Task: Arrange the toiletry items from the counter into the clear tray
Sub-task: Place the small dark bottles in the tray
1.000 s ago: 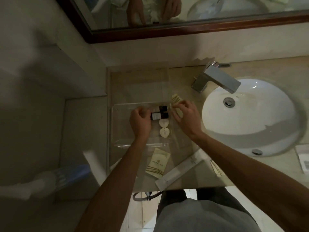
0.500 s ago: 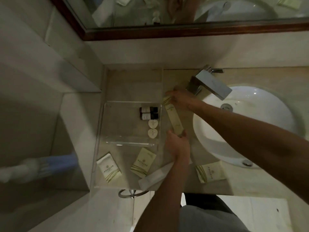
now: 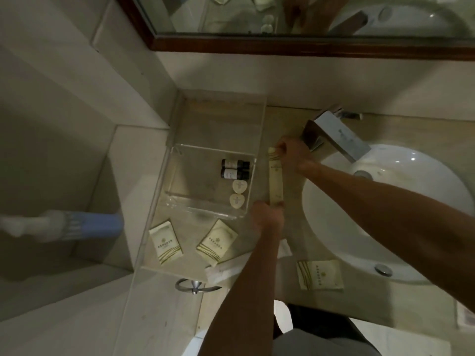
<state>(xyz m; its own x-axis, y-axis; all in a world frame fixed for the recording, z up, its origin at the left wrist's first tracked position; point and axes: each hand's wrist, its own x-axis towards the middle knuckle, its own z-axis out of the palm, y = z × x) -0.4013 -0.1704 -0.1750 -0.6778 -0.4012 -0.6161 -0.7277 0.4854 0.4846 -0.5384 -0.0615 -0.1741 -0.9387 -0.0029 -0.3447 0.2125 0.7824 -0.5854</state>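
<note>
Since a second ago both hands left the tray (image 3: 180,160); left hand (image 3: 266,217) and right hand (image 3: 293,154) now pinch the ends of the long packet (image 3: 275,182) just right of it, where catching the wall could jolt the 2 bottles (image 3: 235,168).

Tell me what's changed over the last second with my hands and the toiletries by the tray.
Both hands left the tray and took the long slim packet beside it: left hand at the near end, right hand at the far end. The two dark bottles and two heart soaps stayed in the clear tray.
</note>
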